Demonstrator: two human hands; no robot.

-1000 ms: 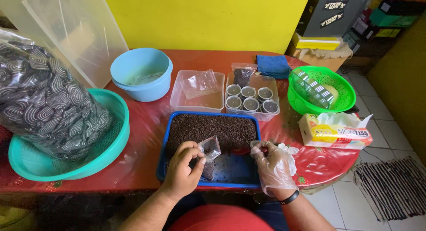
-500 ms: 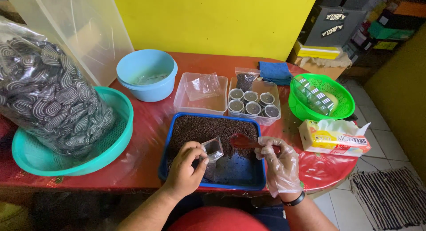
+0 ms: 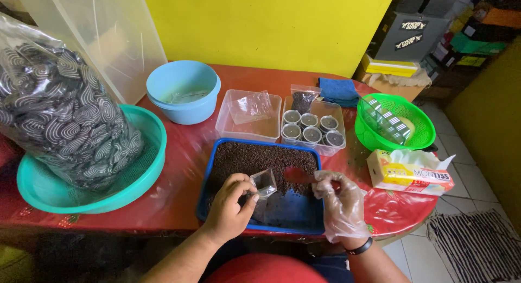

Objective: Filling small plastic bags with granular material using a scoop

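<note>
two hands work over the blue tray [image 3: 217,152] of dark granules [image 3: 255,155], which sits at the near edge of the red table [image 3: 179,147]. the bare left hand [image 3: 230,207] pinches a small clear pouch [image 3: 264,182] between thumb and fingers, mouth held open above the tray's bare near half. the right hand [image 3: 339,201], in a thin clear glove, is closed around the handle of a red scoop [image 3: 297,175] whose bowl sits just beside the pouch, over the granules. it looks like the filling step: a scoopful being brought to the pouch. tipping it in would call for the pouch mouth kept wide and the scoop steady above it, so spill falls back into the tray.

beyond the tray stand two clear tubs, one holding six small lidded cups [image 3: 312,128]. left of the tray a teal basin [image 3: 38,190] carries a big bag of patterned pieces [image 3: 59,114]; a light blue bowl [image 3: 182,90] sits behind. right of the tray are a green basket [image 3: 393,123] and a tissue pack [image 3: 407,171]. a yellow wall rises behind the table; pale floor tiles and a striped mat lie to the right.
</note>
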